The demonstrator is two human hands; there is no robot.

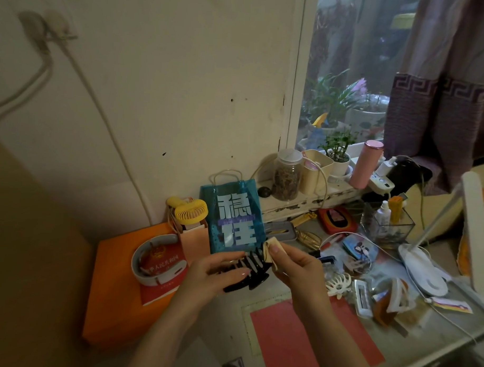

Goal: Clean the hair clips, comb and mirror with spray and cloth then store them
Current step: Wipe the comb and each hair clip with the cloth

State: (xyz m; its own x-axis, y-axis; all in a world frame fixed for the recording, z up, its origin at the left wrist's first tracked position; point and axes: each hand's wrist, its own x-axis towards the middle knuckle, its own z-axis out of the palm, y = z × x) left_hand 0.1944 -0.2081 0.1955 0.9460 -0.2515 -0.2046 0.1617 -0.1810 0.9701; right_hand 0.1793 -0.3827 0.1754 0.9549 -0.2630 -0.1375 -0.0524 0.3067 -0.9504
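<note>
1. Your left hand [218,270] grips a large black claw hair clip [247,274] from the left side, fingers curled over its top and the teeth showing between the fingers and the thumb. The clip is held up above the front edge of the bench [436,335], not resting on it.
2. Your right hand [295,265] pinches a small cream cloth [270,249] between thumb and fingers; the cloth is folded over the upper right end of the clip's teeth and touches them.
3. More hair clips lie on the bench to your right: a white claw clip [338,285] just beside your right wrist, a clear rectangular clip [363,297] next to it, and an orange and white clip [393,301] further right.
4. A small white spray bottle [384,213] stands upright in a clear glass container [387,229] at the back right of the bench, well apart from your hands.
5. I cannot pick out the comb or the mirror for certain in the clutter.
6. Just behind your hands a blue bag [234,218] with large pale characters stands against the wall, with a yellow hand fan [189,211] in a peach bag to its left.
7. An orange box [113,302] at the left carries a red booklet [161,268] and a white ring-shaped device [150,262] on top of it.
8. A white desk lamp base [424,272] sits at the right, and a pink flask [366,164] stands on the window sill.
</note>
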